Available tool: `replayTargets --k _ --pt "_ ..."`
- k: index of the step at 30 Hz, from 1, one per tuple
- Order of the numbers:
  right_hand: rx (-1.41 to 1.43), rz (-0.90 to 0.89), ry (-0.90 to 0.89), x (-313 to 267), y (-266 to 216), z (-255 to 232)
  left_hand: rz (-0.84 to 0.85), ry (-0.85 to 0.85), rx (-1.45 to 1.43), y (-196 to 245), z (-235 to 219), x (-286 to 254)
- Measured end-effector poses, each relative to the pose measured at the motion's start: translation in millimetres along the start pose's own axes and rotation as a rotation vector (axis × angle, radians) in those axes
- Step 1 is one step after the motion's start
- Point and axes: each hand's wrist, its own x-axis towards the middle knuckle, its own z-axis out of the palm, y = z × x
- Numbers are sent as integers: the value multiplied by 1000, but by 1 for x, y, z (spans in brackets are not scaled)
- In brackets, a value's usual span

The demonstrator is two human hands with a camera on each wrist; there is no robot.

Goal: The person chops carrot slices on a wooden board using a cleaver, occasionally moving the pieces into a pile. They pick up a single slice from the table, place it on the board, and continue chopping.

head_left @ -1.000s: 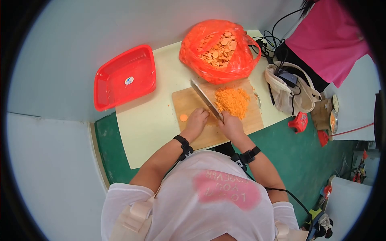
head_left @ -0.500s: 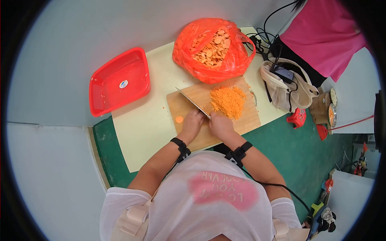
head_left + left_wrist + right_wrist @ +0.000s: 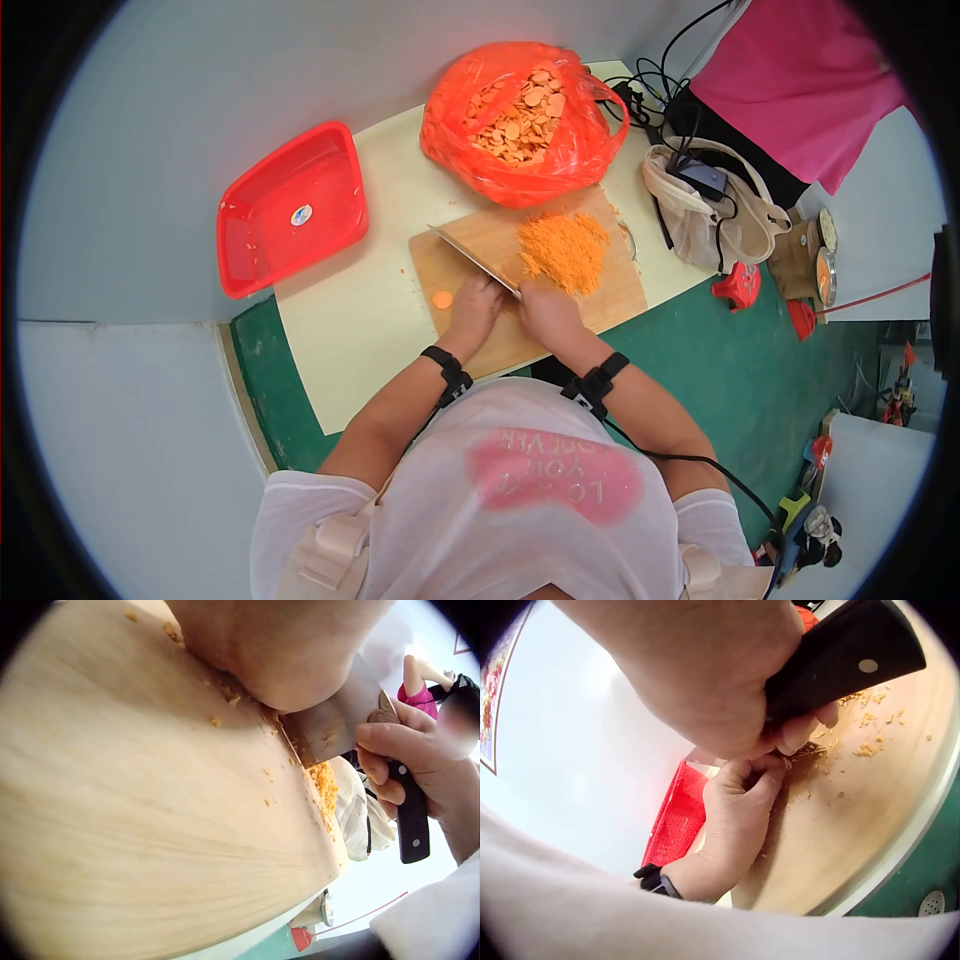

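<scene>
My right hand point(image 3: 550, 315) grips the black handle point(image 3: 847, 660) of a cleaver point(image 3: 326, 727). The cleaver's broad blade stands on edge on a wooden cutting board point(image 3: 440, 255), slanting to the far left. Close against the blade, my left hand point(image 3: 476, 312) rests on the board with fingers curled and thumb tucked in, as the right wrist view shows. Whatever lies under its fingertips is hidden; I cannot tell what it holds. A heap of orange carrot shreds point(image 3: 565, 250) covers the board's right part. One round carrot slice point(image 3: 442, 299) lies near the left edge, and crumbs point(image 3: 866, 750) are scattered about.
Behind the board stands a red plastic bag point(image 3: 450, 130) filled with orange slices. A red basin point(image 3: 290, 240) sits at the table's point(image 3: 310, 330) left edge. To the right are a beige bag point(image 3: 690, 210) with cables and a person in a pink top point(image 3: 800, 90).
The blade has swung, its tip now pointing farther left and its face more upright. Both hands have drawn closer together. The view has shifted slightly.
</scene>
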Motion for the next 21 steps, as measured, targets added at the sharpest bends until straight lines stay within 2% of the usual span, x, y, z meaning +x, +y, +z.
replayTargets --k 2,15,17,21 --pt "2 -41 18 5 2 2 -55 -97 -18 1 -4 1" --pt "39 -44 -2 -5 0 -1 -83 -93 -19 2 -4 -2" --pt "11 -36 5 5 0 3 22 -35 -5 -2 -1 -2" --pt "-4 -67 19 6 2 1 -7 -91 1 -1 -6 -1"
